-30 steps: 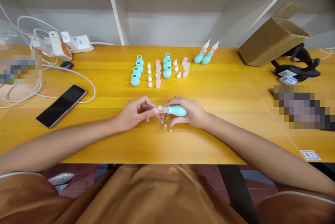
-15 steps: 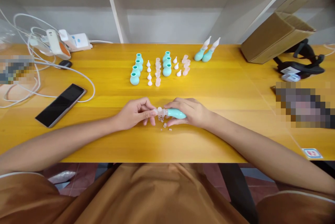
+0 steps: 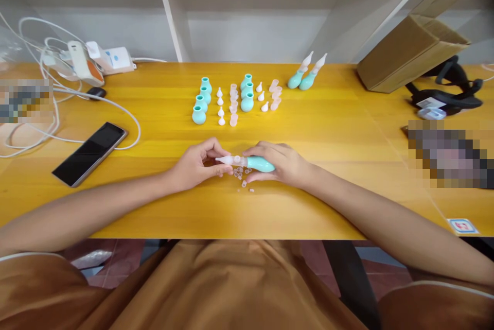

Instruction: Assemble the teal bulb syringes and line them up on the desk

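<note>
My right hand is closed around the teal bulb of a nasal aspirator, which lies sideways above the table with a clear middle piece and a white pointed nozzle facing left. My left hand is at the nozzle, thumb below and index finger above, the fingers parted so that the nozzle shows between them. Several small clear rings lie on the table under the aspirator. Farther back stand rows of teal bulbs, white nozzles and clear cups.
Two assembled aspirators stand at the back right. A phone, cables and white chargers occupy the left. To the right are a cardboard box, a black headset and a small label card.
My left fingers have loosened and parted from the nozzle, which now shows whole. My right hand still holds the aspirator in about the same place. The view has shifted slightly.
</note>
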`<state>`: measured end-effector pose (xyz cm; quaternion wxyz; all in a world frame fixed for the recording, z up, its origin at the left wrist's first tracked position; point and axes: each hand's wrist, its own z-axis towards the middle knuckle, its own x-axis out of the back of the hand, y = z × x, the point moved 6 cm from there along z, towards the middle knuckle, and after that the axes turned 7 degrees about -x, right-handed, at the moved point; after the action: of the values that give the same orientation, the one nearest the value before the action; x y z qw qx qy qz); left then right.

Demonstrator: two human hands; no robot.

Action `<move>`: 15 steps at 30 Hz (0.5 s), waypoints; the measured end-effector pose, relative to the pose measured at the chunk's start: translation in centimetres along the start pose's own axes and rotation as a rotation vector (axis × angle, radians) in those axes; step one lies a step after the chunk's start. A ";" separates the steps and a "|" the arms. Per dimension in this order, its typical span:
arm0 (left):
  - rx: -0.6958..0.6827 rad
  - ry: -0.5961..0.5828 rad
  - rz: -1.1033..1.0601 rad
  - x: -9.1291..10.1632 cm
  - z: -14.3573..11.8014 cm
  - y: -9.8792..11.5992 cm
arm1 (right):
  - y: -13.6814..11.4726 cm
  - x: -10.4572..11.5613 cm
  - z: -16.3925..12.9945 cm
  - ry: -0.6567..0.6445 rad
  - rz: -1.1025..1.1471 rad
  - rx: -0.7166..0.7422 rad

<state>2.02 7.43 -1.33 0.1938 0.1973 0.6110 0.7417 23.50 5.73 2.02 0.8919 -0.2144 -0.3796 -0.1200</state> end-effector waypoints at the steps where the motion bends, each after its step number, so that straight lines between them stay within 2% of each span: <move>1: -0.001 0.002 -0.007 0.0 0.0 0.0 | 0.1 -0.1 0.0 0.002 0.013 -0.008; 15: 0.037 -0.076 -0.046 -0.5 0.2 0.0 | -0.1 -0.2 -0.2 0.015 0.061 -0.055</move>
<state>2.57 7.35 -1.33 0.2303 0.2149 0.6213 0.7174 23.47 5.55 1.78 0.8918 -0.2494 -0.3626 -0.1046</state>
